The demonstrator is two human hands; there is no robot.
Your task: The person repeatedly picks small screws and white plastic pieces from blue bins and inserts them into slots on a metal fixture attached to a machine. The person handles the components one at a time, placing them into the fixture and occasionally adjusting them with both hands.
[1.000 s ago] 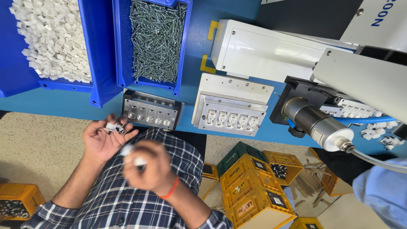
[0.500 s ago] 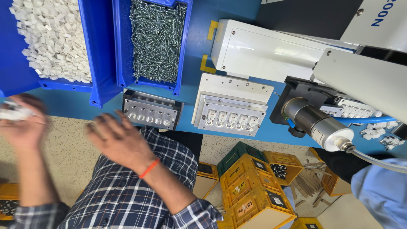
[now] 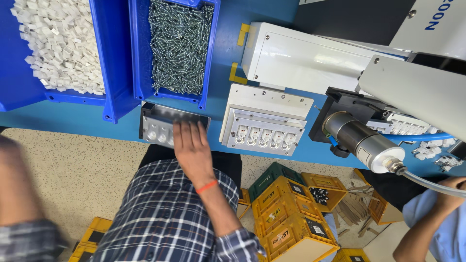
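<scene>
- Blurring at the far left edge, the left arm (image 3: 19, 194) is raised beside the lap, sleeve in plaid; its hand is out of view, so I cannot tell what it holds or how far it is open.
- Sitting at the back left, a blue bin (image 3: 114, 73) holds small white parts (image 3: 56, 46); the next bin (image 3: 208, 58) is full of screws (image 3: 178, 46).
- Lying at the bench's front edge, the grey jig (image 3: 160, 123) shows a few sockets at its left end; whether they are loaded is unclear, and the rest are hidden.
- Resting flat on the jig's right half, the right hand (image 3: 190, 145) has fingers (image 3: 187, 131) stretched and together, palm down, gripping nothing visible; an orange band circles the wrist.
- Standing just right, the white fixture (image 3: 264, 114) carries a full front row of parts, which reads as a finished batch, while the jig looks mid-way.
- Pointing down past it are a metal cylinder (image 3: 361, 140) and the white machine (image 3: 310, 60).
- Showing at the far right is another person's blue sleeve (image 3: 437, 216).
</scene>
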